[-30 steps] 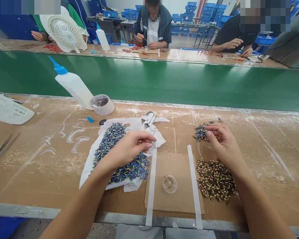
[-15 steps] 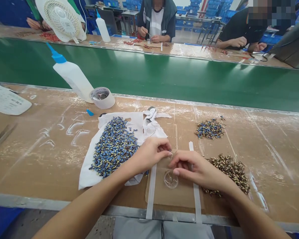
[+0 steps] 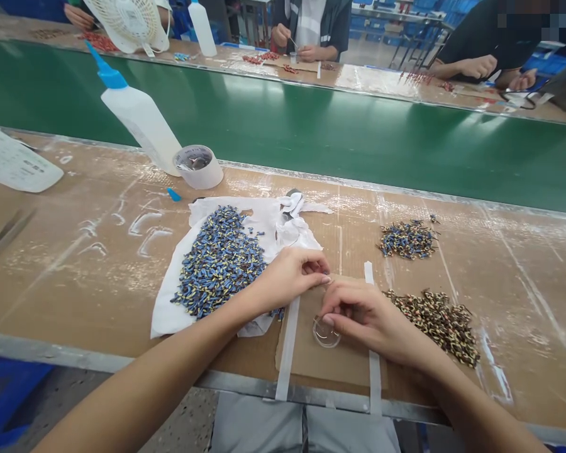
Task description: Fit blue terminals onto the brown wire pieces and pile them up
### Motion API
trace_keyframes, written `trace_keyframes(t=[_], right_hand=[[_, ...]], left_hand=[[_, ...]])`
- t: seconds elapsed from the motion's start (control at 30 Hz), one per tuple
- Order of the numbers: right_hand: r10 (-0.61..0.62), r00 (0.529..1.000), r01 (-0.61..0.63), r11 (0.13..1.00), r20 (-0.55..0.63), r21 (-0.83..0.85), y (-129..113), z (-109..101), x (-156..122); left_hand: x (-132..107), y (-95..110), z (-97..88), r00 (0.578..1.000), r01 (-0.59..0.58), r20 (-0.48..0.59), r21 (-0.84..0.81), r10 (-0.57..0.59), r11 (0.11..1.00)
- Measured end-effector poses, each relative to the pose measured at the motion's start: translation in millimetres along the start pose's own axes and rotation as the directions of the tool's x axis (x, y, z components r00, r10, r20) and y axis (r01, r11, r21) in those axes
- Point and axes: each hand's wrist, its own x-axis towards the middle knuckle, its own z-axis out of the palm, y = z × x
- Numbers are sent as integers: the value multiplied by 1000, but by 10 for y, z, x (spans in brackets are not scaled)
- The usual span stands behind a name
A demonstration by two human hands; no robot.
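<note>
Brown, film-covered bench (image 3: 75, 270) runs 9 to 3 o'clock with a steel edge at 6, green belt (image 3: 311, 145) behind it showing pale overhead glare, far bench (image 3: 372, 78) at 12, blue crates (image 3: 542, 63) at 2, speckled grey floor (image 3: 179, 431) at 7.

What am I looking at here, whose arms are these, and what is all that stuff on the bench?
No machine: a person wears a head camera, so the picture looks down along their own bare arms. The left hand and right hand meet, each grip pinched shut, by a small clear dish on a cardboard pad. What they pinch is too small to see. Left lies a pile of blue parts on a white sheet; right, a smaller blue pile and a dark speckled pile. Behind stand a glue bottle, a tape roll and a green belt, with other people beyond.
</note>
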Motion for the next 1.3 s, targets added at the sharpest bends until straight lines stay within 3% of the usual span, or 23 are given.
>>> trace_keyframes(t=[0.1,0.33,0.5,0.73,0.93,1.13,1.2,1.3], right_hand=[[25,1000,-25,1000,19,4,-32,31,5],[-62,998,62,998,0,-16,-3,-5,10],[-16,999,16,1000,46,1,14,-159,-54],[24,998,-30,994,62,108,-12,-160,-26],[125,975,-72,960,-184,271,53,-222,-97],[92,833,-12,989,-546,148,114,-175,-90],[59,791,-8,996,-609,86,127,-154,-67],[31,773,-20,999,-634,25,147,-141,-47]], left_hand=[[3,29,-5,1000,-1,8,11,1,1000],[19,19,-7,1000,-15,0,16,15,1000],[12,1,2,1000,-24,7,20,24,1000],[5,5,14,1000,-25,10,2,25,1000],[2,12,57,1000,-11,23,-34,12,999],[-1,-11,100,996,35,79,-88,-28,996],[-1,-21,113,997,27,77,-91,-20,996],[0,-27,127,997,8,79,-88,-1,996]])
